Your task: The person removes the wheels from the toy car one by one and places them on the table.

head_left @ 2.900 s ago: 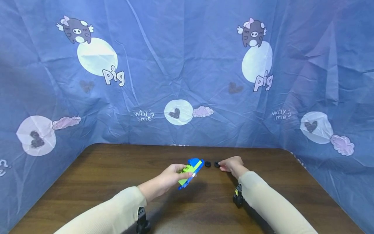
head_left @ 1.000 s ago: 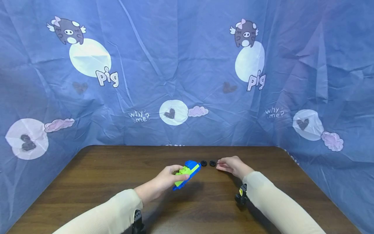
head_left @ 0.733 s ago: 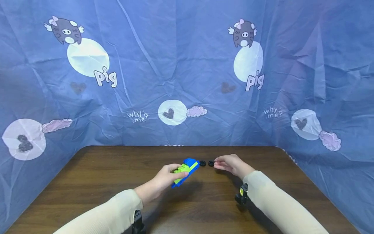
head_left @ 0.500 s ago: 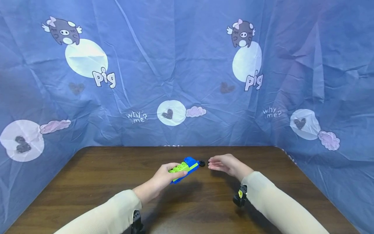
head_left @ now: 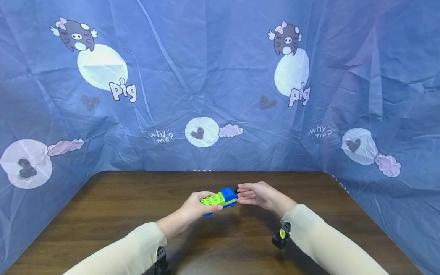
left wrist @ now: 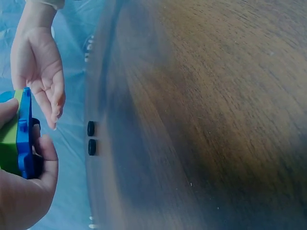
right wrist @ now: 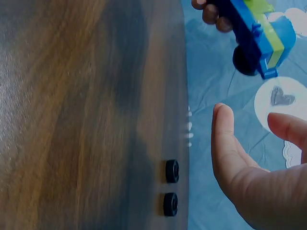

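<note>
Displaying "pig" twice on the blue cloth [head_left: 206, 76] beyond the hands: one "pig" print [head_left: 122, 91] up and leftward of the left hand [head_left: 196, 207], another up and rightward of the right hand [head_left: 258, 194]. Displaying "why me?" twice as well, lower down, with one "why me?" print [head_left: 161, 136] outward of the left hand and its match outward of the right. Showing some white lettering [head_left: 205, 170] too, at the far table edge, cut off too much to read.

Gripping one toy vehicle [head_left: 214, 199] in the left hand, between curled fingers and thumb, with its studded green top upward and its blue front toward the right hand. Stretching out the right hand just beside that front, with fingers extended, appearing apart from the vehicle in the right wrist view. Carrying at least one black wheel [right wrist: 242, 62] under the vehicle, with the full number hidden. Counting two loose black wheels [right wrist: 171, 171] on the wooden table [head_left: 137, 206], side by side near the far edge beyond the hands. Wearing two cream sleeves [head_left: 125, 248], one behind each hand.
</note>
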A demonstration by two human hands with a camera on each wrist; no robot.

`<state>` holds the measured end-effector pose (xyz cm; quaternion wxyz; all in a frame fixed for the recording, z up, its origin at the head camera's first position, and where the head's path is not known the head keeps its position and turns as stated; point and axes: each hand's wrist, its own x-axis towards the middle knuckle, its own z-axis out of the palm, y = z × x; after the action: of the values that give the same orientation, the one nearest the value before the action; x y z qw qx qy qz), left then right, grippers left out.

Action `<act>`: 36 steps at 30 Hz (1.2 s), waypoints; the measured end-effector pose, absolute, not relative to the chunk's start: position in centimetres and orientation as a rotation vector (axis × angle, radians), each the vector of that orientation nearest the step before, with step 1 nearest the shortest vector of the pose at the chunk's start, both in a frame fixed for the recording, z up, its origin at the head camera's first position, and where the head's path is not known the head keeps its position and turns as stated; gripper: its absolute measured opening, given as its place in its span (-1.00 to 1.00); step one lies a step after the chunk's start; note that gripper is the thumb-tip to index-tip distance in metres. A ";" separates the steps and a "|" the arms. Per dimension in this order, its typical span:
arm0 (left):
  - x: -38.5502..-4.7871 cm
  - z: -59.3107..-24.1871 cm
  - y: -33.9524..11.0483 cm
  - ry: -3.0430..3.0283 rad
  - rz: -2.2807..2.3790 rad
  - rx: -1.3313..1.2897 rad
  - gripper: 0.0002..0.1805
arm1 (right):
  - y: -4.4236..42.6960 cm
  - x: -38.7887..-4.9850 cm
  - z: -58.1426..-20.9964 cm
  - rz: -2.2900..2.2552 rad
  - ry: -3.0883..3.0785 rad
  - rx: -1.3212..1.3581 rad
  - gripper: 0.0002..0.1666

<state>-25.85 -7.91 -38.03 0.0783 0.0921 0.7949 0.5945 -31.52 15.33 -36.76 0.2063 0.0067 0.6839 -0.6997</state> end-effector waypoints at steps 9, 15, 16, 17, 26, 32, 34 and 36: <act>-25.9 -38.0 -8.0 2.381 1.782 0.328 -0.51 | 14.6 -30.4 -36.3 -1.860 1.916 -0.017 -0.40; -25.8 -37.9 -7.9 2.326 1.815 0.344 -0.51 | 14.5 -29.8 -36.2 -1.831 1.892 -0.077 -0.43; -25.8 -37.9 -7.9 2.327 1.812 0.339 -0.51 | 14.5 -29.7 -36.2 -1.825 1.880 -0.086 -0.44; -25.7 -37.9 -7.9 2.331 1.807 0.333 -0.50 | 14.5 -29.6 -36.2 -1.814 1.871 -0.107 -0.44; -25.6 -38.0 -8.1 2.333 1.768 0.293 -0.46 | 14.7 -29.0 -36.2 -1.773 1.824 -0.189 -0.40; -26.2 -38.4 -8.1 2.275 1.903 0.196 -0.45 | 14.6 -28.9 -36.4 -1.853 1.813 -0.201 -0.43; -26.4 -38.4 -8.1 2.229 1.979 0.154 -0.46 | 14.5 -29.0 -36.5 -1.880 1.820 -0.206 -0.45; -26.5 -38.5 -8.0 2.159 2.061 0.126 -0.47 | 14.5 -29.0 -36.5 -1.898 1.832 -0.202 -0.45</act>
<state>-26.54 -8.00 -38.50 0.0771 0.0421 0.7205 0.6878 -28.99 14.53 -36.49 0.2452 -0.0740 0.6713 -0.6955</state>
